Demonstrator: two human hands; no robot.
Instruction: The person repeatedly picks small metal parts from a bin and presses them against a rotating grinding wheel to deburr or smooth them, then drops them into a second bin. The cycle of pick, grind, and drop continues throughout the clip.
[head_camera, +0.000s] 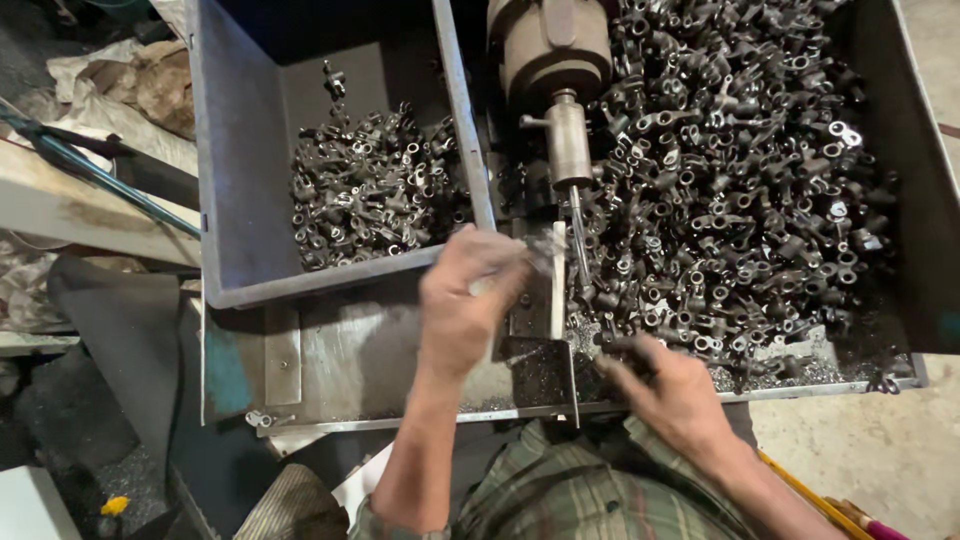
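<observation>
My left hand (465, 300) is blurred with motion just below the drill bit (578, 235), near the fixture block (535, 300); its fingers look closed, perhaps on a small metal part, but the blur hides it. My right hand (665, 385) reaches into the lower edge of the big heap of dark metal forked parts (740, 190), fingers curled on one piece. The drill chuck and spindle (565, 130) hang above the fixture.
A grey metal bin (245, 180) at the left holds a smaller pile of the same parts (370, 195). Metal chips lie on the tray bottom (540, 375). Rags and a rod lie at the far left. A yellow pencil (810, 495) sits at lower right.
</observation>
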